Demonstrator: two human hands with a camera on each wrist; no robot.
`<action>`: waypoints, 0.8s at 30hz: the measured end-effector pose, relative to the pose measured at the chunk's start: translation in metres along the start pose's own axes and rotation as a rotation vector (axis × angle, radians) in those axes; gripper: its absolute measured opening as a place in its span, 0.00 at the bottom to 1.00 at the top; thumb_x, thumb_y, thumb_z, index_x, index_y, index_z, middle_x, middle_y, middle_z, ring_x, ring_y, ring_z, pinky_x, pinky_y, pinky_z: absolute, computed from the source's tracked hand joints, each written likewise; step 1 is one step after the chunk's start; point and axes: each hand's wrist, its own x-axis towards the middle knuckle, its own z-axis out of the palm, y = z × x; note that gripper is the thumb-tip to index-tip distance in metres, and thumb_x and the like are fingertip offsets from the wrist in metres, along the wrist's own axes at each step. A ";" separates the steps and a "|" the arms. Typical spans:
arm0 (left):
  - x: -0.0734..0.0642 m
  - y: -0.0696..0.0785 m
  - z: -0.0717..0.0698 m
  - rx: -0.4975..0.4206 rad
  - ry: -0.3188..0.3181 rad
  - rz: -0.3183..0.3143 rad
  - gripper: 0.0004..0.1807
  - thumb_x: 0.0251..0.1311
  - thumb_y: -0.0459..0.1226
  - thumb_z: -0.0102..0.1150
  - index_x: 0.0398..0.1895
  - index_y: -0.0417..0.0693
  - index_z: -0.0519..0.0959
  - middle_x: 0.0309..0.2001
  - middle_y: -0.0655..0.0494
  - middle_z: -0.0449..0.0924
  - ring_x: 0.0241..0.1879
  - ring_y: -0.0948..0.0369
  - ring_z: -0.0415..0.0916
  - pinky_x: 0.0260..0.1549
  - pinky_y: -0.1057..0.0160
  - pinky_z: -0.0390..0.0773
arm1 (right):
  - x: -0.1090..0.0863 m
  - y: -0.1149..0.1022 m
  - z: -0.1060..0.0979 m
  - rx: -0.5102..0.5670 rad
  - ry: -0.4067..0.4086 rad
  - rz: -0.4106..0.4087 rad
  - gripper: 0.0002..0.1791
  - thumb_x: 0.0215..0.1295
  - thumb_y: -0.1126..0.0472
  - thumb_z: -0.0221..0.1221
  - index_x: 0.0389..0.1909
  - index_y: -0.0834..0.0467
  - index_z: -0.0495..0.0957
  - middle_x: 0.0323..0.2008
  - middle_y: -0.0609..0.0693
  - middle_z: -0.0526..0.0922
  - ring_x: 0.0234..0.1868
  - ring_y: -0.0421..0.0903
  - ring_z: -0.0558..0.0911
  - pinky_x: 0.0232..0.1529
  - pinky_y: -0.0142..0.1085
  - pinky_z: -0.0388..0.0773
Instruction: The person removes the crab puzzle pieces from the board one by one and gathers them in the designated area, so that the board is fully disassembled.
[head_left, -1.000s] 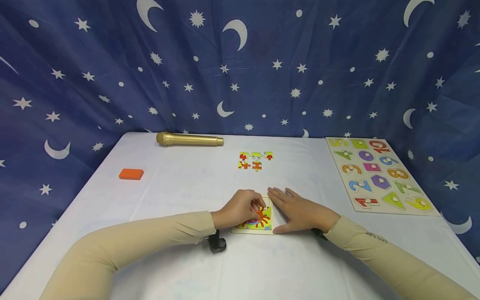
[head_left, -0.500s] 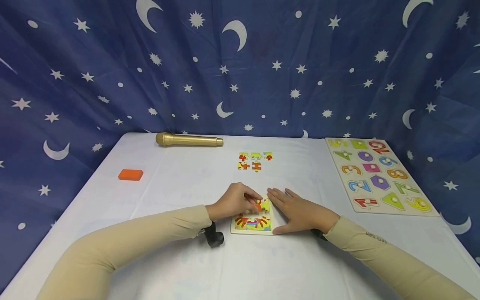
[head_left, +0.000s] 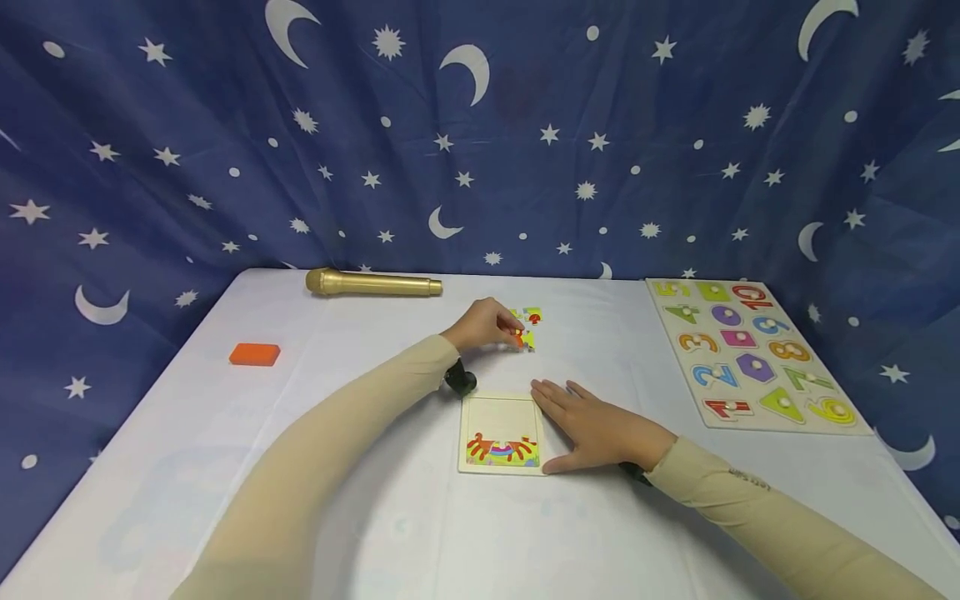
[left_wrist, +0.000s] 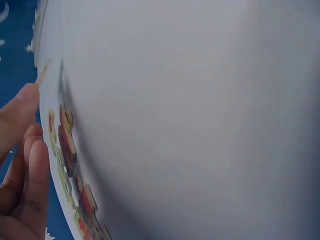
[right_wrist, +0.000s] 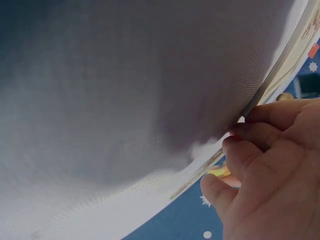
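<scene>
Head view: The tray (head_left: 498, 415) lies flat, its near part filled by a crab strip (head_left: 501, 451), its far part bare. The right hand (head_left: 596, 427) lies along the tray's right edge, fingers straight and spread, grasping nothing; this placement presumably keeps the tray from sliding. The left hand (head_left: 483, 324) is beyond the tray, thumb and fingertips closed on a piece (head_left: 528, 340), a pinch judged suited to a small, thin part. Loose pieces (head_left: 533, 315) lie beyond the tray, partly hidden by that hand. The number board (head_left: 759, 367) lies well right of the tray, presumably out of the hands' way.

Left wrist view: The piece shows edge-on at the fingertips, above the table.

Right wrist view: Fingertips meet the tray's edge; contact pressure cannot be told.
</scene>
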 end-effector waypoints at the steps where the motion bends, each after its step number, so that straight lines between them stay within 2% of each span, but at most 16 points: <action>1: 0.005 -0.001 0.001 0.007 -0.003 -0.014 0.16 0.46 0.34 0.71 0.41 0.41 0.85 0.35 0.48 0.85 0.27 0.68 0.73 0.27 0.76 0.71 | 0.000 -0.001 0.000 0.000 -0.003 0.002 0.58 0.52 0.28 0.56 0.72 0.64 0.48 0.73 0.58 0.50 0.74 0.52 0.53 0.72 0.53 0.48; 4: 0.018 -0.002 0.006 0.037 -0.010 -0.045 0.15 0.47 0.33 0.70 0.41 0.42 0.85 0.36 0.49 0.85 0.29 0.67 0.71 0.27 0.76 0.69 | 0.001 -0.002 0.000 0.008 -0.003 -0.005 0.58 0.52 0.29 0.56 0.72 0.65 0.49 0.73 0.58 0.51 0.74 0.53 0.53 0.72 0.53 0.48; 8: 0.025 -0.004 0.011 0.085 -0.012 -0.057 0.15 0.48 0.34 0.69 0.43 0.43 0.85 0.37 0.50 0.85 0.32 0.65 0.70 0.31 0.75 0.70 | 0.002 -0.003 0.001 0.006 -0.008 -0.003 0.58 0.52 0.29 0.56 0.72 0.64 0.49 0.73 0.58 0.51 0.74 0.52 0.53 0.72 0.52 0.48; 12: 0.026 -0.005 0.012 0.087 -0.002 -0.042 0.16 0.45 0.36 0.72 0.41 0.43 0.85 0.34 0.52 0.84 0.32 0.66 0.69 0.32 0.74 0.70 | 0.001 -0.003 0.000 0.000 -0.003 -0.006 0.58 0.52 0.29 0.56 0.72 0.64 0.49 0.73 0.58 0.51 0.74 0.52 0.53 0.72 0.52 0.48; 16: 0.027 -0.001 0.013 0.093 0.001 -0.018 0.16 0.42 0.37 0.74 0.36 0.42 0.85 0.31 0.52 0.83 0.30 0.66 0.68 0.30 0.75 0.68 | 0.000 -0.002 0.000 -0.007 -0.003 -0.003 0.58 0.53 0.29 0.56 0.72 0.64 0.49 0.73 0.58 0.50 0.74 0.52 0.53 0.72 0.52 0.49; 24: 0.031 0.002 0.015 0.148 -0.009 -0.031 0.15 0.44 0.37 0.73 0.38 0.43 0.85 0.35 0.51 0.84 0.32 0.65 0.70 0.33 0.73 0.71 | -0.001 0.000 0.000 -0.009 -0.010 0.003 0.58 0.53 0.29 0.56 0.72 0.64 0.49 0.73 0.58 0.50 0.74 0.53 0.53 0.72 0.53 0.48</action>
